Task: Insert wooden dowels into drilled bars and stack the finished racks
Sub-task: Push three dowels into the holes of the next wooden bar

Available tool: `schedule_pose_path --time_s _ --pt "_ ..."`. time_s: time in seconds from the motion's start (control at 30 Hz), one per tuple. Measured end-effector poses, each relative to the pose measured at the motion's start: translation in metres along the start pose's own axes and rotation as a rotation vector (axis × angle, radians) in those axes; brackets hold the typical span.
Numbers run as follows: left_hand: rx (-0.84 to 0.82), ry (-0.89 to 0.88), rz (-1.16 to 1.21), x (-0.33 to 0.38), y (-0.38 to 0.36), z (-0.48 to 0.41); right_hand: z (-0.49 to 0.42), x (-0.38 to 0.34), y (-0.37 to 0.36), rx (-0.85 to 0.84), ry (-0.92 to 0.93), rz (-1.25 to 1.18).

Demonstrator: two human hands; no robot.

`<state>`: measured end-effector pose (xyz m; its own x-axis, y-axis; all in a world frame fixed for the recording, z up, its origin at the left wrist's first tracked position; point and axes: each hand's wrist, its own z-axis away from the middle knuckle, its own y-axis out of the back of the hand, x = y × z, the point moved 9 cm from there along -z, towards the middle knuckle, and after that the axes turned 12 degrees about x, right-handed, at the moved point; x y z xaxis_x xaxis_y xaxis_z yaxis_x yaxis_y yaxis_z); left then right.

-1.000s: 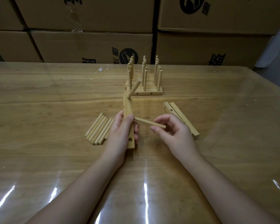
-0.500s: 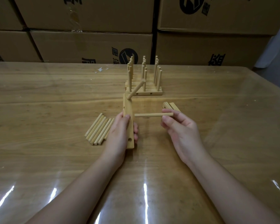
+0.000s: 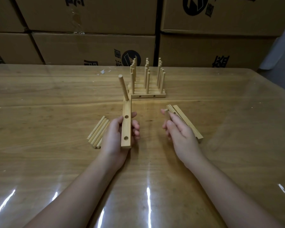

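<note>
Pale rectangular wooden bar [image 3: 126, 127], drilled with round holes, is the one piece in hand. It is lifted above the middle of the table and runs lengthwise away from the person. The left hand [image 3: 117, 137] grips it, with the thumb on its left side and the fingers curled round its right side. Three holes run along its top face. Two, the middle and the near one, are bare. The far one holds one round pale wooden dowel [image 3: 123, 88], which leans to the left.

The right hand [image 3: 179, 134] hovers just right of the bar, apart from it. Its fingers are curled round a second short dowel [image 3: 167, 116], pinched between thumb and forefinger and seen nearly end-on.

Two more bare bars [image 3: 186, 124] lie side by side on the table, partly under the right hand. Left of the left hand lies a loose row of spare dowels [image 3: 98, 131], about five; the hand hides the row's edge, so the exact count is unclear.

Further back stand the finished racks [image 3: 147, 95], packed close together, with upright dowels in three columns. How many racks there are cannot be told. The front rack shows two small side holes.

The glossy wooden table [image 3: 39, 153] backs onto brown cardboard boxes [image 3: 89, 46] printed in black.
</note>
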<state>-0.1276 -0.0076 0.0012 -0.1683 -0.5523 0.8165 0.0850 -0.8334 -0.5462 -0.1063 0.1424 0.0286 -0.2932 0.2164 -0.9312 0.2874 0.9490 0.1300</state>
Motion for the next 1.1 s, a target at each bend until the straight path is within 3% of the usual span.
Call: schedule_pose_path --time_s 0.23,0.47,0.63,0.8,1.1 --pt "-0.12 0.068 0.006 -0.006 -0.01 0.006 0.007 -0.017 -0.004 -0.071 0.2 0.11" --pt "-0.19 0.158 0.091 -0.013 -0.017 0.008 0.007 -0.014 0.0 0.014 0.157 0.111" --pt "-0.255 0.108 -0.048 -0.015 -0.018 0.012 0.006 -0.026 0.007 0.064 0.2 0.063" --pt "-0.243 0.103 -0.058 -0.016 -0.019 0.011 0.0 -0.023 0.014 0.082 0.14 0.06" --pt "-0.214 0.067 -0.061 -0.016 -0.019 0.011 -0.004 -0.037 0.026 0.184 0.329 0.302"
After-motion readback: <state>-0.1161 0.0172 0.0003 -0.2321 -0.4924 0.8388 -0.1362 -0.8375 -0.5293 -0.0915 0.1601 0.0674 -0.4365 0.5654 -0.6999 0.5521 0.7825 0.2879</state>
